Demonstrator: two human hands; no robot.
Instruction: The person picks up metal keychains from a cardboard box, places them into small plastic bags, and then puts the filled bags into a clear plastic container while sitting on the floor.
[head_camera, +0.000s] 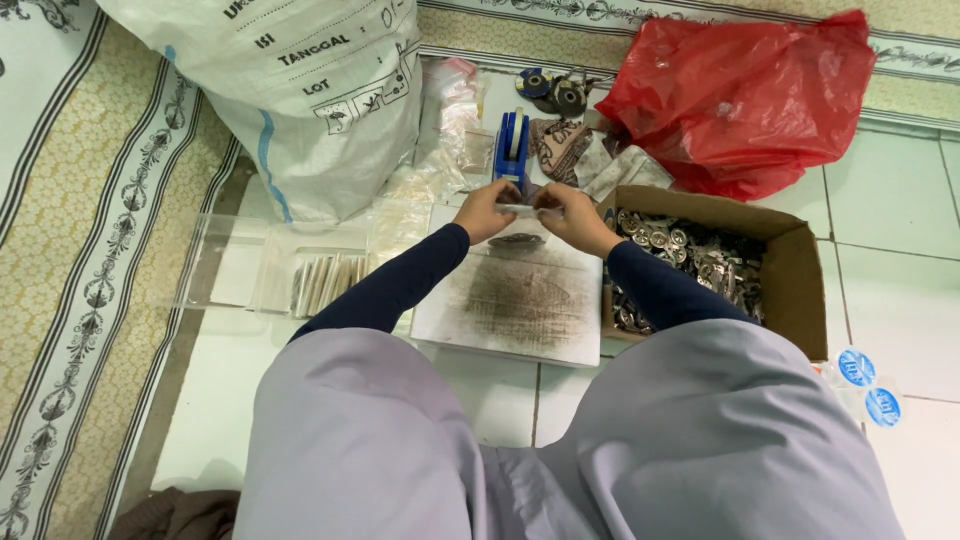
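Head camera looks steeply down (one view only) at the lap.

Soft, even indoor light fills the scene, bright without harsh glare; only the red plastic bag (745, 95) and the pale floor tiles (895, 200) carry faint sheen. Shadows are weak and diffuse, gathering under the sleeves. Focus is fair at centre, with wide-angle bending at the edges.

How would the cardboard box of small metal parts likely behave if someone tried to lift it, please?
The cardboard box is probably heavy for its size, since metal parts fill much of it. Its thin walls and open flaps may sag or bend. The loose parts would likely slide and rattle if tilted.
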